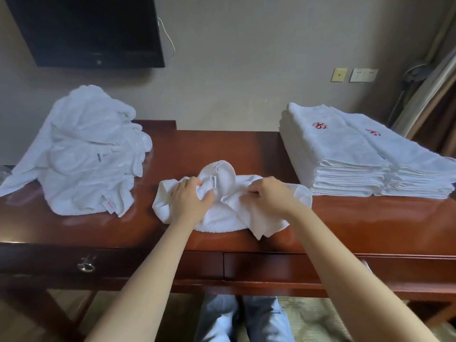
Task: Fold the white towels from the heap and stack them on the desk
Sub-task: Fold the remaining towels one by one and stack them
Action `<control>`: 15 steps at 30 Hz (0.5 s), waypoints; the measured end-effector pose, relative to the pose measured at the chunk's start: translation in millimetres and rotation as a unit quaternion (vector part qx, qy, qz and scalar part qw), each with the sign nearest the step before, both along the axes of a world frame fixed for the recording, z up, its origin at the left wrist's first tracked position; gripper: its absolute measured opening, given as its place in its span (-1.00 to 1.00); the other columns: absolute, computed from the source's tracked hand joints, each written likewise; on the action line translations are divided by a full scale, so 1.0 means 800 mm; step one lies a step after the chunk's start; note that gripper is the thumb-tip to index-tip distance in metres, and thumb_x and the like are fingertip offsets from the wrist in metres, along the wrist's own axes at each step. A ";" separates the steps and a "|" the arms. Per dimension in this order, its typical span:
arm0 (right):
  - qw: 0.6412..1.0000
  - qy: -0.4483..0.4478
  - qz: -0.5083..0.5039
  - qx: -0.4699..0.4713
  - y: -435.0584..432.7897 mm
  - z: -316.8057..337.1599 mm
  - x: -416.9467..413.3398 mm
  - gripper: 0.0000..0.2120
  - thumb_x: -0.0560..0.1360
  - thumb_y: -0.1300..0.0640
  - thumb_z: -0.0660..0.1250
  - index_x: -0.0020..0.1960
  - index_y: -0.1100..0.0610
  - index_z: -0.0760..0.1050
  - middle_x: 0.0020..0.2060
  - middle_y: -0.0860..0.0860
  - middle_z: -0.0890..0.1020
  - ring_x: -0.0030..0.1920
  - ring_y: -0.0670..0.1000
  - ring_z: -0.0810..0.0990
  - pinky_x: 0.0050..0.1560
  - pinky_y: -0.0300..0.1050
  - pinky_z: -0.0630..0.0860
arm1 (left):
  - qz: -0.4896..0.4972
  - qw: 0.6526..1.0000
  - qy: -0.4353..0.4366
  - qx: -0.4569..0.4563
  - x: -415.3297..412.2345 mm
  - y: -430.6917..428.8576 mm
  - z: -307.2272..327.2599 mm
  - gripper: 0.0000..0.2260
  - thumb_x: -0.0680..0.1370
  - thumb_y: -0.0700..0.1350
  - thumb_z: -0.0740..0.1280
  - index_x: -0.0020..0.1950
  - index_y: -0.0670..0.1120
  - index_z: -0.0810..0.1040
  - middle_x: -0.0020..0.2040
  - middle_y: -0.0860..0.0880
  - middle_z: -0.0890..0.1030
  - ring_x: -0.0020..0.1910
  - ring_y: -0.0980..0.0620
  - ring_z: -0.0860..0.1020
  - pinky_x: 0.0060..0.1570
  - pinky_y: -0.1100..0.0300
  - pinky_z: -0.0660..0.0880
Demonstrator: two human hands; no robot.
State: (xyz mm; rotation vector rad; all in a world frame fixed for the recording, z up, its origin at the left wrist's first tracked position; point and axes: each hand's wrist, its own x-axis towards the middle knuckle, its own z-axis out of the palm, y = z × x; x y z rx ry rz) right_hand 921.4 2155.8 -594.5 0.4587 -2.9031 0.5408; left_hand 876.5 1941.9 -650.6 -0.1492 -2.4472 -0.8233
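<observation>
A crumpled white towel (223,213) lies in the middle of the dark red wooden desk (345,223). My left hand (188,201) grips its bunched cloth on the left, beside a small label. My right hand (267,197) pinches a fold of the same towel on the right. A heap of unfolded white towels (84,154) sits on the desk's left end. Two side-by-side stacks of folded white towels (365,156) with red embroidered marks stand on the right end.
A black television (86,30) hangs on the wall above the heap. Wall sockets (355,75) are at the upper right, with a curtain at the far right. Desk drawers with a metal ring handle (86,265) face me. My legs show under the desk.
</observation>
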 end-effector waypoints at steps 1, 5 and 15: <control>1.000 0.013 0.016 -0.009 0.004 0.012 -0.006 -0.62 0.41 0.24 0.23 -0.48 0.00 0.17 -0.51 -0.08 0.25 -0.42 -0.03 0.19 -0.33 -0.07 0.19 | 0.000 1.000 -0.003 0.021 0.001 -0.001 0.001 -0.75 0.51 0.08 0.32 -0.12 -0.12 0.52 -0.23 0.01 0.53 -0.18 -0.02 0.48 -0.15 0.12 0.36; 0.984 0.133 -0.103 -0.060 0.011 0.061 -0.056 -0.65 0.50 0.07 0.27 -0.45 0.09 0.35 -0.49 -0.02 0.36 -0.40 0.05 0.32 -0.40 -0.10 0.25 | 0.008 0.997 0.012 0.070 0.003 -0.002 0.001 -0.68 0.56 0.04 0.26 -0.28 -0.14 0.45 -0.36 -0.02 0.47 -0.30 -0.02 0.46 -0.28 0.02 0.41; 0.961 0.157 -0.184 0.132 -0.013 0.064 -0.115 -0.72 0.53 0.14 0.20 0.21 0.17 0.43 0.09 0.12 0.52 0.05 0.20 0.53 -0.18 -0.07 0.29 | 0.012 0.999 -0.026 0.014 -0.002 0.000 -0.001 -0.77 0.47 0.02 0.34 -0.09 -0.14 0.52 -0.18 -0.03 0.54 -0.14 -0.06 0.50 -0.11 0.03 0.43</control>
